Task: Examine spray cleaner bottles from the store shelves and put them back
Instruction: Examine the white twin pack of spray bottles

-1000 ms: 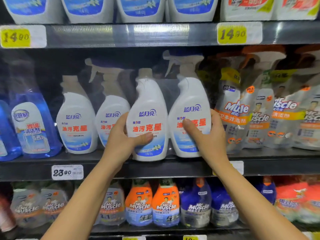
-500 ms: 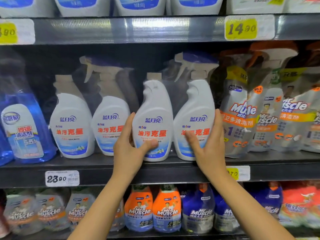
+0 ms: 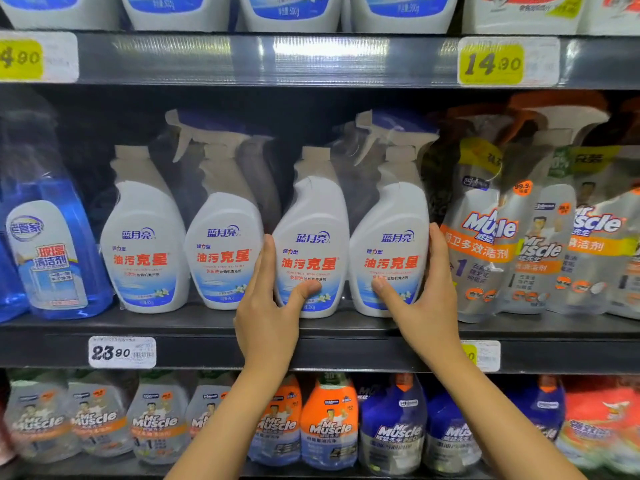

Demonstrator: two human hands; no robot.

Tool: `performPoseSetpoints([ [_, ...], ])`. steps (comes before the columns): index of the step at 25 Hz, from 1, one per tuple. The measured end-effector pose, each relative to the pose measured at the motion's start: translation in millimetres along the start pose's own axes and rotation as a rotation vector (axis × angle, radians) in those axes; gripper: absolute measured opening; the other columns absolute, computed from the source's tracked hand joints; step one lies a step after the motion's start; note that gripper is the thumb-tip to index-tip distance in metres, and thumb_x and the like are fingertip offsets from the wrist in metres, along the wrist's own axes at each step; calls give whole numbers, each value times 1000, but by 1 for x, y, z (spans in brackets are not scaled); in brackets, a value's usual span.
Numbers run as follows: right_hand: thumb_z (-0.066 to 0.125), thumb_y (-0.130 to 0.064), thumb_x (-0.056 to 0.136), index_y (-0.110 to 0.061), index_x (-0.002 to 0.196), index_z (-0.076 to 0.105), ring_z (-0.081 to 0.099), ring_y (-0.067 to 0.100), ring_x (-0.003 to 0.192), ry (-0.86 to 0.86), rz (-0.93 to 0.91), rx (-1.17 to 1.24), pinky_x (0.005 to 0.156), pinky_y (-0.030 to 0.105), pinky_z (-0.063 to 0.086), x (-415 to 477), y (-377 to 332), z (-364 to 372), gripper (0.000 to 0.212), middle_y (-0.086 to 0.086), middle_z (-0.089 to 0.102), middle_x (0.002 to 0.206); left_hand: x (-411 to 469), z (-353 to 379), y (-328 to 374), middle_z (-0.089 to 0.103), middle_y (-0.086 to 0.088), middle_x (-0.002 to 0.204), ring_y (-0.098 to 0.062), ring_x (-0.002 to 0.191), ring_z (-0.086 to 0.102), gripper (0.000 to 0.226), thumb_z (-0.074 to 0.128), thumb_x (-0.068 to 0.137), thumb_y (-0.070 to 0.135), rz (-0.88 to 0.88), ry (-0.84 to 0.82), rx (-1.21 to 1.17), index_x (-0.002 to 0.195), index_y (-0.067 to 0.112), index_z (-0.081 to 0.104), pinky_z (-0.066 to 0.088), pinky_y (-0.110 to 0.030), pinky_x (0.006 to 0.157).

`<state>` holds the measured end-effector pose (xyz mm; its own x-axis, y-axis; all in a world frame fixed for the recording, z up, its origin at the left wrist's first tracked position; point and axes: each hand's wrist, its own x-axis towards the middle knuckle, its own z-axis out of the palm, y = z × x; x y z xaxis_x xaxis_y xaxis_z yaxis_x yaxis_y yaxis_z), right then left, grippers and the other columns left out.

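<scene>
Mid-frame, one upright bottle is clasped by the left hand, its neighbour by the right hand. Both are seated on the shelf.

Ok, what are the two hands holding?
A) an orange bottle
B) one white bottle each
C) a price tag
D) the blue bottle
B: counting from the left, the left hand grips the third white bottle and the right hand grips the fourth white bottle.

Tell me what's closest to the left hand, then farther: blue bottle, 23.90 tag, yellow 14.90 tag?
From the left hand:
1. 23.90 tag, lower left.
2. blue bottle, far left.
3. yellow 14.90 tag, upper right.
</scene>
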<state>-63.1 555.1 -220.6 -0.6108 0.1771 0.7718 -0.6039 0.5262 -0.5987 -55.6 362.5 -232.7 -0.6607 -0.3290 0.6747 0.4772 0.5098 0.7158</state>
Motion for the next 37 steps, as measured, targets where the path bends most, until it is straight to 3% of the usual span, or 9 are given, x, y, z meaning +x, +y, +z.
performPoseSetpoints([
  [4, 77, -13, 79, -5, 152, 16, 28, 21, 143, 47, -16, -79, 109, 8, 23, -5, 0, 5, 95, 9, 24, 157, -4, 2, 2, 47, 2, 145, -5, 123, 39, 85, 59, 72, 55, 41, 82, 135, 147, 26, 32, 38, -26, 88],
  [6, 74, -13, 82, -8, 153, 9, 18, 20, 147, 4, -41, -96, 115, 19, 21, -6, 0, 5, 95, 8, 13, 161, -7, 3, 3, 50, -3, 143, -8, 125, 39, 83, 61, 74, 52, 64, 101, 156, 146, 19, 36, 35, -27, 92],
  [10, 69, -11, 86, -16, 151, 11, 4, 24, 149, -20, -136, -171, 116, 12, 6, -10, -8, 5, 88, 11, 2, 161, -6, 0, 4, 53, -9, 138, -24, 129, 45, 79, 67, 75, 46, 99, 114, 156, 141, 10, 43, 35, -30, 100],
  [14, 64, -10, 79, 1, 143, 35, 22, 32, 142, 25, -335, -343, 120, 35, 13, -19, -17, 10, 71, 16, 23, 155, -10, -25, -9, 62, -2, 122, -3, 106, 58, 55, 76, 79, 17, 100, 36, -43, 130, 19, 53, 47, -14, 91],
  [18, 59, -8, 82, -3, 136, 44, 33, 19, 136, 41, -293, -149, 115, 25, 23, -43, -53, 45, 57, 11, 39, 147, -7, -80, -34, 64, 3, 111, 5, 97, 59, 36, 61, 89, 4, 59, 261, -160, 117, 25, 56, 45, -10, 84],
  [23, 60, -8, 85, -9, 141, 36, 39, 17, 132, 18, -203, 18, 112, 26, 30, -38, -117, 107, 61, 6, 42, 143, 36, -138, -55, 57, -9, 125, -19, 118, 50, 34, 57, 86, -1, 160, 217, -51, 119, 8, 57, 38, -24, 101],
  [28, 65, -22, 90, -17, 151, 14, 9, 15, 147, -128, -17, -117, 113, 11, 5, -22, -152, 154, 80, 6, 10, 161, 59, -169, -78, 36, -9, 150, -24, 139, 31, 61, 62, 88, 7, 68, 39, 73, 143, 10, 36, 25, -39, 114],
  [30, 65, -27, 90, -14, 153, 6, 2, 17, 148, -130, 50, -186, 115, 19, 3, -8, -157, 164, 86, 7, 3, 162, 59, -171, -81, 24, -3, 157, -21, 143, 22, 73, 61, 90, 16, 46, -43, 121, 150, 15, 19, 23, -39, 116],
  [37, 75, -25, 82, -5, 149, 14, 35, 30, 135, -81, 190, -181, 109, 39, 33, 11, -165, 176, 92, 15, 33, 150, 56, -163, -75, 5, 1, 161, -16, 146, 8, 85, 63, 89, 19, 11, -100, 103, 152, 17, 6, 14, -33, 116],
])
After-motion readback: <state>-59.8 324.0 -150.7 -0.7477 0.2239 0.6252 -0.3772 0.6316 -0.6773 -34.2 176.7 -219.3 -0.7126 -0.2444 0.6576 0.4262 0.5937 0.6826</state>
